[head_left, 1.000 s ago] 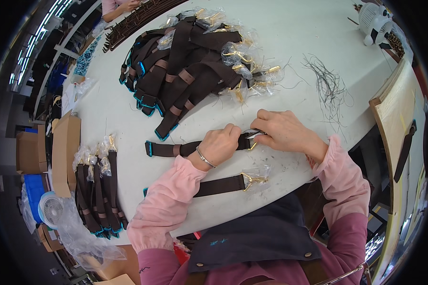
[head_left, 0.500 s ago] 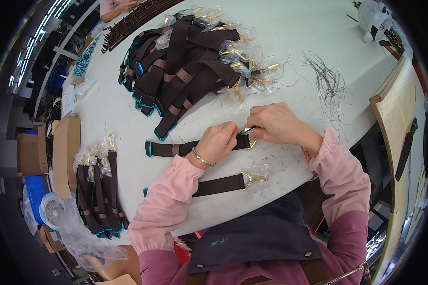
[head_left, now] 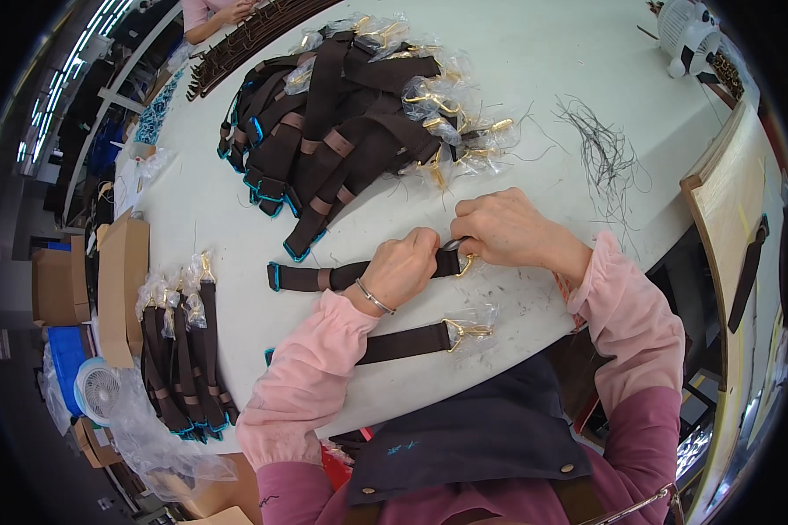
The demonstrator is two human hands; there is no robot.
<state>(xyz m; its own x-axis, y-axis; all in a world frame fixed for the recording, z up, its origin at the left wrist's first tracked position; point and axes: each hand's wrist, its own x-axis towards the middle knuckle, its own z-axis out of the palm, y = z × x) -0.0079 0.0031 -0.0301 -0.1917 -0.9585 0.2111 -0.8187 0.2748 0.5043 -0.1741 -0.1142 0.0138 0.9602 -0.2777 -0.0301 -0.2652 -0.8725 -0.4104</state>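
While both hands stay mid-frame, left hand (head_left: 404, 267) and right hand (head_left: 499, 229) keep pinching the strap (head_left: 311, 277) at its clasp (head_left: 464, 261).

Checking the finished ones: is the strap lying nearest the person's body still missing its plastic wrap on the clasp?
No, the near strap has clear plastic around its gold clasp.

Brown straps (head_left: 341, 140), teal-edged; gold clasps (head_left: 467, 330); pink sleeves (head_left: 311, 376).
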